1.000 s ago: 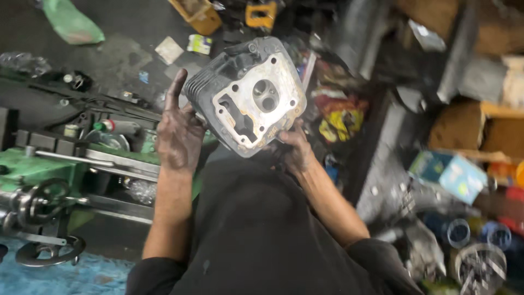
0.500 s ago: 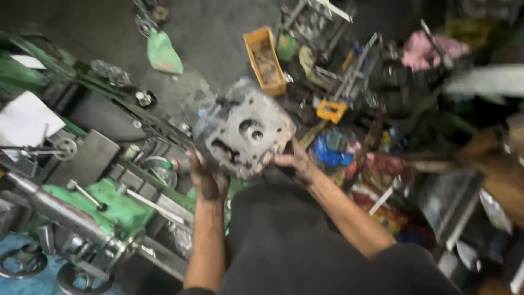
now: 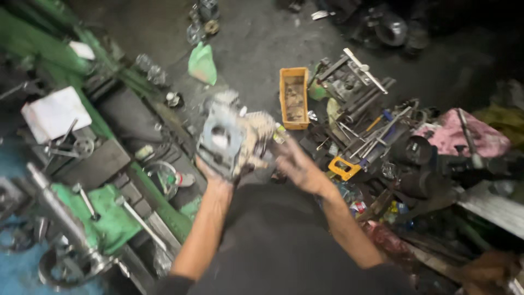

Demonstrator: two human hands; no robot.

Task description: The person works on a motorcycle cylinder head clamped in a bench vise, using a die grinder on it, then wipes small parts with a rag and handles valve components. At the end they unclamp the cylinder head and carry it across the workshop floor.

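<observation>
Two bare hands share one grey metal engine part, held up in the air above a dark lap; the view is blurred by motion.

Everything placed from that part, left to right:

- Far left of it: a green machine with levers and a handwheel, a white sheet of paper lying on its upper end.
- Just under it: left hand, palm cupping the lower edge, fingers closed round the part from below. It carries the weight.
- The part itself: flat gasket face toward the camera, one large round hole in it, finned side turned away to the right.
- Just right of it: right hand, fingers spread and loose; fingertips at the part's right edge. Whether they press on it or have just come off, cannot tell through the blur.
- Above it on the floor: a green plastic bag.
- Up and right: an orange tray of small bits, then a heap of tools and scrap metal, a yellow clamp-like piece, a pink rag at far right.

Progress, as a judgement: part is lifted and being turned for a look; not set down or mounted anywhere.

Surface: grimy dark concrete floor, oily. Room reads as a cramped, dim workshop.
</observation>
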